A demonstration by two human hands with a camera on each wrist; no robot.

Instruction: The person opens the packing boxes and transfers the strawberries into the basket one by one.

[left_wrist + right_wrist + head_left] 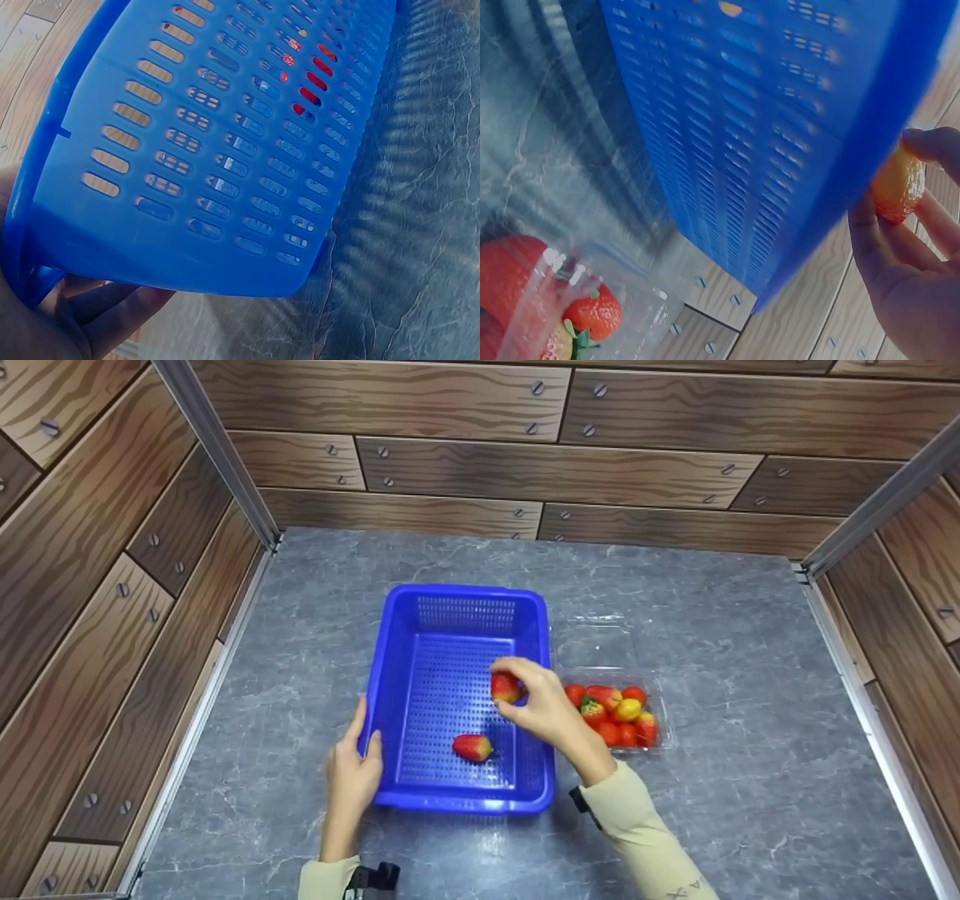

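Note:
A blue plastic basket with slotted sides stands on the grey surface. My left hand grips its left rim, thumb over the edge and fingers outside, as the left wrist view also shows. Between thumb and fingers of my right hand is a red and yellow strawberry, held above the basket near its right side. Another strawberry lies on the basket's floor toward the near end. In the right wrist view the held strawberry appears just beyond the basket's rim.
To the basket's right sits a clear plastic box holding several red fruits and a yellow one. Its transparent lid lies folded back behind it. Wood-patterned walls enclose the back and sides.

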